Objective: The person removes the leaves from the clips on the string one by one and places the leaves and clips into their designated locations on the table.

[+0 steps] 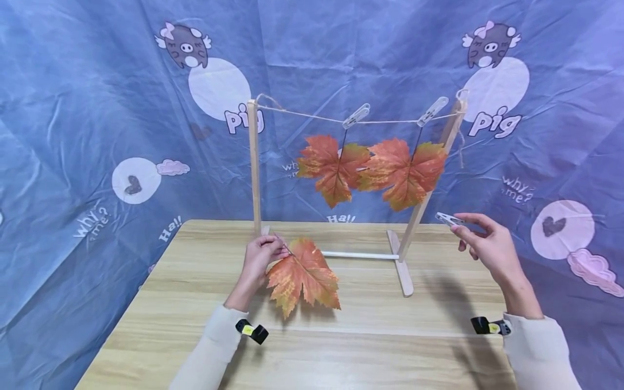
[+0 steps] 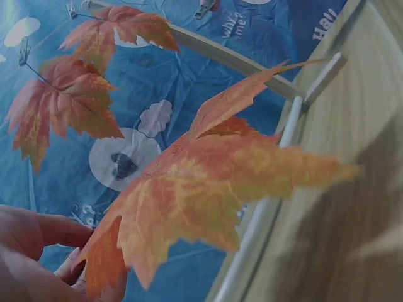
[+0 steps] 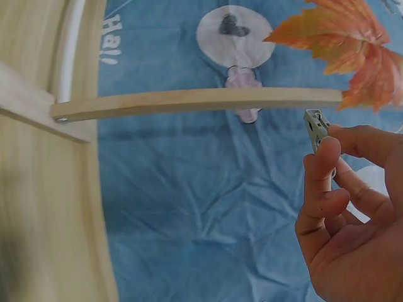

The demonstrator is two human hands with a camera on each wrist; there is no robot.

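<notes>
My left hand [image 1: 260,257] pinches an orange artificial maple leaf [image 1: 307,276] by its stem, low in front of the frame's left post. In the left wrist view that leaf [image 2: 189,195] spreads large beyond the fingers. Between thumb and forefinger my right hand [image 1: 492,246] holds a white clothespin [image 1: 448,219], to the right of the frame. The clothespin [image 3: 317,129] also shows at the fingertips in the right wrist view. Two similar leaves, a left one [image 1: 336,168] and a right one [image 1: 407,173], hang by their stems from clothespins on the string [image 1: 312,115].
A wooden frame [image 1: 254,168] with two posts stands on the wood-grain table [image 1: 341,352]. Its white lower bar [image 1: 361,255] runs between the feet, and the right foot [image 1: 401,265] juts forward. Behind everything hangs a blue patterned cloth [image 1: 312,49].
</notes>
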